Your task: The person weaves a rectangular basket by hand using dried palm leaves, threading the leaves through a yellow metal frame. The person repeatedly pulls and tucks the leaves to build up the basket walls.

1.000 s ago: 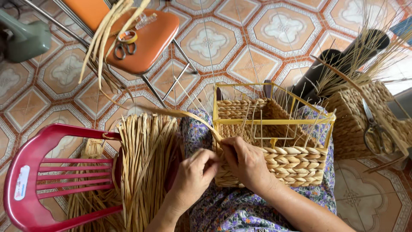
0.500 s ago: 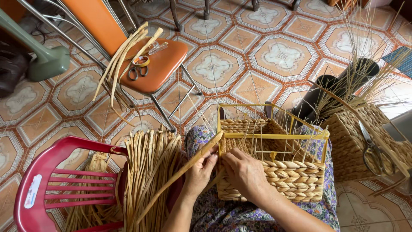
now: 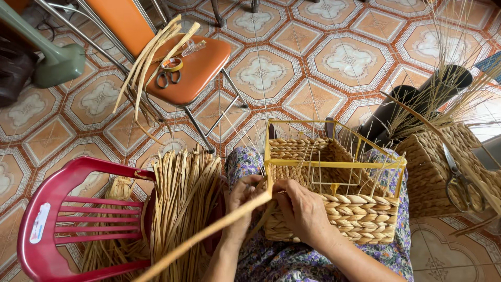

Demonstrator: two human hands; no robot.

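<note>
The basket (image 3: 334, 193), half woven on a yellow wire frame (image 3: 334, 163), rests on the lap with its near left corner between both hands. The left hand (image 3: 241, 201) is closed on a long flat strand (image 3: 209, 237) whose axis runs from that corner down and left, past the bundle of reeds (image 3: 182, 203) lying over the red chair (image 3: 73, 224). The right hand (image 3: 305, 209) presses against the braided front wall, fingers curled at the strand's inner end, and is the nearer one to the weave.
</note>
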